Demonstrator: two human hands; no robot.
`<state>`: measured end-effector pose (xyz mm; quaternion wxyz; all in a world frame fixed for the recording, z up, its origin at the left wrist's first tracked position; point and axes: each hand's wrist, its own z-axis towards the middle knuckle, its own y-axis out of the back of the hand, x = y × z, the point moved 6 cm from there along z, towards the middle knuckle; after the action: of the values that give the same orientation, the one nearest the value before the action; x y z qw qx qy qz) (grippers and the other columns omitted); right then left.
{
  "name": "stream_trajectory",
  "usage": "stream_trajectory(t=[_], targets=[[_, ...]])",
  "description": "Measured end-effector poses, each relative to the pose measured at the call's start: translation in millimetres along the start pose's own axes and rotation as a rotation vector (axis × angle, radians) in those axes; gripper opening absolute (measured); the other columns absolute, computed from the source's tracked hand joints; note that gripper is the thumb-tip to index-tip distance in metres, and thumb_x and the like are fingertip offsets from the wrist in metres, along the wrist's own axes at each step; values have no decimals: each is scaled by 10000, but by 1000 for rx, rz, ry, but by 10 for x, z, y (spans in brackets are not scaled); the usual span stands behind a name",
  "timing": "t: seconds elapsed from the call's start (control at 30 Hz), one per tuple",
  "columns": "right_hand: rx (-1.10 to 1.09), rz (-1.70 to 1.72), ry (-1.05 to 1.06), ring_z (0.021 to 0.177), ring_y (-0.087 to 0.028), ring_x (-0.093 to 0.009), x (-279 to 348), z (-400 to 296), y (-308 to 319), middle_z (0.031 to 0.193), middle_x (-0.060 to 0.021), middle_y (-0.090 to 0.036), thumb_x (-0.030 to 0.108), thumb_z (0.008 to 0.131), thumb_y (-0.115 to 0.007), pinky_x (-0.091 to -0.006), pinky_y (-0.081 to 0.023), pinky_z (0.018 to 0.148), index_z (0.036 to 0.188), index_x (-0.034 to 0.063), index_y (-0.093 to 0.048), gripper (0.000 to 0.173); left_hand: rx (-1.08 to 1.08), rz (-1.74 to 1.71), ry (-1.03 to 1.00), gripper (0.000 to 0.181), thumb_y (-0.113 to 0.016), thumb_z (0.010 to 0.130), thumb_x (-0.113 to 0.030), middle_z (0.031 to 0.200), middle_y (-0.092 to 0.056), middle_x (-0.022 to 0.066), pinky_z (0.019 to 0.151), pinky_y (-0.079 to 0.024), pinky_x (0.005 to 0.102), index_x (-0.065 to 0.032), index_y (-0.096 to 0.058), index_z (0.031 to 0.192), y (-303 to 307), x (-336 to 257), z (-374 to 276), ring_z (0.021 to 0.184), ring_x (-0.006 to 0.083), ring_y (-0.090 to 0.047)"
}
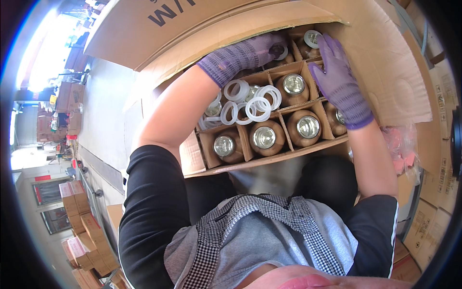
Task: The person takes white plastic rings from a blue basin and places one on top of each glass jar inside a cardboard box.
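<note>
An open cardboard box [249, 166] with cardboard dividers holds several glass containers with round rims, such as one [264, 137] in the near row. Loose translucent plastic rings [258, 109] lie in a heap over the left cells. My left hand [265, 47], in a purple knit glove, reaches into the far row; its fingers are at a ring [281, 51] there, and whether they grip it is unclear. My right hand [334, 63], gloved alike, lies with fingers spread beside the far right cell, its fingertips near a ring [312, 38] on a container's mouth.
Raised box flaps [389, 72] stand at the far side and right. A clear plastic bag with pink pieces [400, 151] is right of the box. Stacked cartons [426, 224] stand at the right edge, and more cartons [90, 249] at lower left.
</note>
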<state>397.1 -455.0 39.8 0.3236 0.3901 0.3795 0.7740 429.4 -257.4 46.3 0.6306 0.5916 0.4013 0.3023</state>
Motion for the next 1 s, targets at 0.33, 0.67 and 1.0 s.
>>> stream_trajectory(t=[0.33,0.67,1.0], targets=[[415,-412,83,1474,-324,-371,-57,558,-521,1596,-209,-344,555,996,-492,-448,-253,1239,1536,44,-373,753,63,-254,129,546,-713,902,-231,1290,-665,115,1035,-513,408,-218,-554,1425,-181,-11,56,1171,277,-636],[511,-241,297,1235,-589,-332,-585,978,-730,1374,-225,-568,512,993,-523,-450,-482,1042,1393,52,-543,610,-56,-579,251,360,-703,939,-325,1156,-732,92,990,-529,342,-91,-707,1212,346,414,-1172,1068,197,-682],[526,-490,-59,1295,-549,-394,-782,1325,-678,1397,-265,-562,382,965,-539,-449,-438,1113,1373,64,-587,520,-641,-114,185,538,-718,899,-267,1368,-569,163,1085,-471,457,-171,-572,1408,353,255,-1936,1269,349,-558]])
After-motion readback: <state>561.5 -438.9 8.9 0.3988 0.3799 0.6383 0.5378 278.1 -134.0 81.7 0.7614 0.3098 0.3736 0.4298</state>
